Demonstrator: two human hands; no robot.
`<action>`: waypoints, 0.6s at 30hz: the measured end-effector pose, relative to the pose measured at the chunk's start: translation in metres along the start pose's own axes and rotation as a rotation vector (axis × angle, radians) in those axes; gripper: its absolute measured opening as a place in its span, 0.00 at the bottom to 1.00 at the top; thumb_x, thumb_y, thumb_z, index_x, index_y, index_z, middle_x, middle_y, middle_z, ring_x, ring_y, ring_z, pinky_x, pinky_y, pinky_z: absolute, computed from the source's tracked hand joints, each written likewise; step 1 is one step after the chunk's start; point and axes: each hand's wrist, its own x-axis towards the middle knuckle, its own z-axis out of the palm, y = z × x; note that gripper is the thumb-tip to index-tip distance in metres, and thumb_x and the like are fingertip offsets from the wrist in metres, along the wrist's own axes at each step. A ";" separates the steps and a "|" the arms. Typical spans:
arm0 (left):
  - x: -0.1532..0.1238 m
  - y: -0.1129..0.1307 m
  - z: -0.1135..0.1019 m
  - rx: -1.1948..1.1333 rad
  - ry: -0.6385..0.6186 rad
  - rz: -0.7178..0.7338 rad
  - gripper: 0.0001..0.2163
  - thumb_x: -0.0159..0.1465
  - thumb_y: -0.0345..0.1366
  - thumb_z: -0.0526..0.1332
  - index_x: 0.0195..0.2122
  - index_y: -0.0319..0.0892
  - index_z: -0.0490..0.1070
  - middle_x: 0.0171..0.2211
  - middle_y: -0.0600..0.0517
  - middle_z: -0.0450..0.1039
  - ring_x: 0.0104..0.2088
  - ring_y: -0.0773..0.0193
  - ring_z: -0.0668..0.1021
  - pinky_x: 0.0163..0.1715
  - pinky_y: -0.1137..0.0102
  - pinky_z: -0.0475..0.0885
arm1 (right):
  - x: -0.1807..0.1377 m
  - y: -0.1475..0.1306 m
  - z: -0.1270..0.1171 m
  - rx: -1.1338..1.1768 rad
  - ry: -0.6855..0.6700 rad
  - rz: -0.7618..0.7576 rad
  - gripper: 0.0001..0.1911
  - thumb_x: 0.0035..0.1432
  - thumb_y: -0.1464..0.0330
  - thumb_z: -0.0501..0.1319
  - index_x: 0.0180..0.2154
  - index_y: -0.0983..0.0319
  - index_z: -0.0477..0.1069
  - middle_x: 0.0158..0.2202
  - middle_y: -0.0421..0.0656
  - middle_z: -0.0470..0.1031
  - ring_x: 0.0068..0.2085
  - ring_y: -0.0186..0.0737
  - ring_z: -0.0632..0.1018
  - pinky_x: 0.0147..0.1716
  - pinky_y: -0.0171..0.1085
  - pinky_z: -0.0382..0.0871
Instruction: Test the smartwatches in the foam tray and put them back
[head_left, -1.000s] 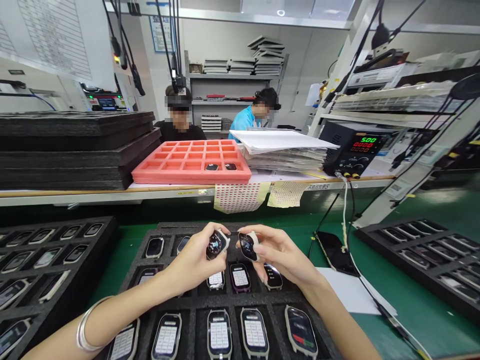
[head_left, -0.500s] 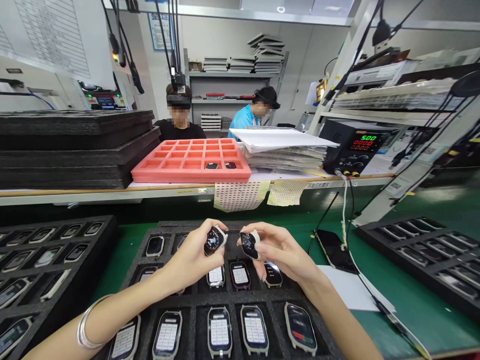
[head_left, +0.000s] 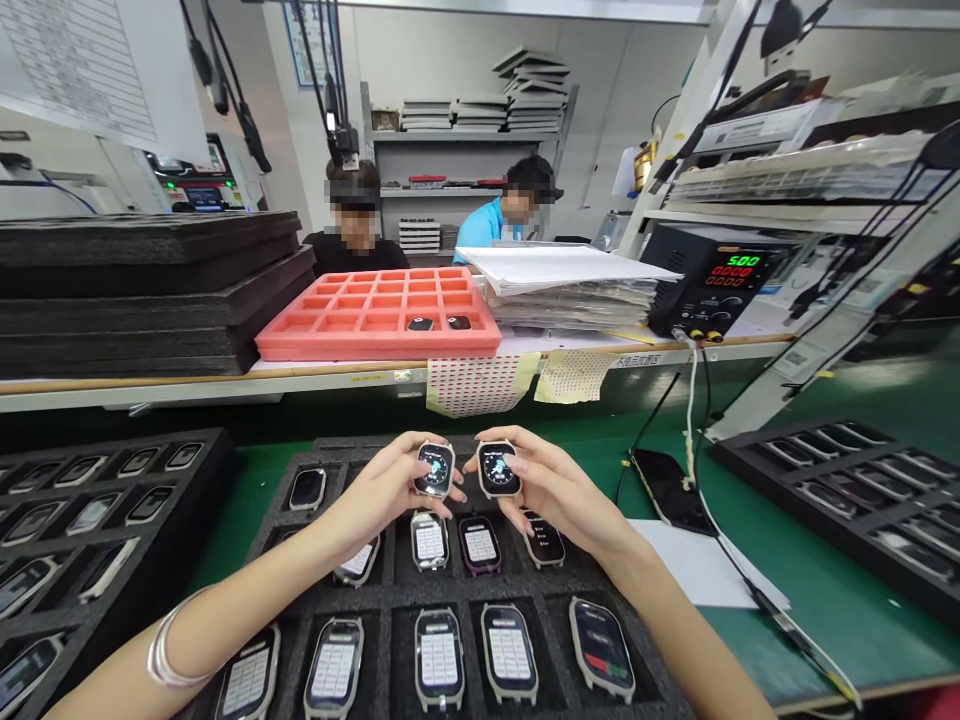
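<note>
My left hand (head_left: 409, 472) is closed round a strapless smartwatch (head_left: 435, 482), its thumb on the lit round dial. A second smartwatch (head_left: 495, 480) is gripped in my right hand (head_left: 536, 475), the thumb lying over the right part of its screen. Both screens face me and show a dial with a bluish-green figure. The two watches are held side by side, apart, above a black foam tray (head_left: 390, 595). In the tray's slots lie several more watches, such as a purple-cased one (head_left: 480, 545) with a white grid on its screen and one with a red patch (head_left: 601, 650).
Black foam trays of watches stand at left (head_left: 90, 590) and right (head_left: 862, 500). On the shelf are stacked black foam (head_left: 150, 300), a pink tray (head_left: 375, 347), papers (head_left: 562, 270) and a power supply (head_left: 697, 280). A phone (head_left: 671, 490) and cables lie at right. Two people sit beyond.
Both watches have turned from tilted to upright, their screens now facing me. My left thumb has moved onto its watch's screen. The view has shifted slightly.
</note>
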 end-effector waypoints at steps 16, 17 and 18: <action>-0.008 -0.002 0.001 0.091 -0.113 0.011 0.12 0.61 0.34 0.55 0.47 0.41 0.63 0.40 0.47 0.71 0.37 0.57 0.78 0.34 0.64 0.74 | -0.003 0.004 -0.002 -0.144 0.019 -0.061 0.22 0.61 0.68 0.59 0.57 0.61 0.63 0.42 0.50 0.75 0.22 0.35 0.78 0.15 0.29 0.71; -0.008 -0.002 0.001 0.099 -0.114 0.010 0.13 0.61 0.34 0.55 0.47 0.41 0.63 0.40 0.47 0.71 0.37 0.57 0.78 0.34 0.64 0.74 | -0.003 0.003 -0.001 -0.144 0.027 -0.065 0.22 0.61 0.68 0.59 0.56 0.61 0.63 0.43 0.50 0.75 0.22 0.35 0.78 0.15 0.30 0.71; -0.008 -0.002 0.001 0.115 -0.113 0.013 0.13 0.61 0.34 0.55 0.47 0.41 0.63 0.40 0.47 0.71 0.37 0.58 0.78 0.34 0.64 0.74 | -0.003 0.003 0.000 -0.141 0.033 -0.070 0.22 0.61 0.68 0.59 0.57 0.61 0.63 0.44 0.51 0.75 0.23 0.36 0.79 0.16 0.30 0.71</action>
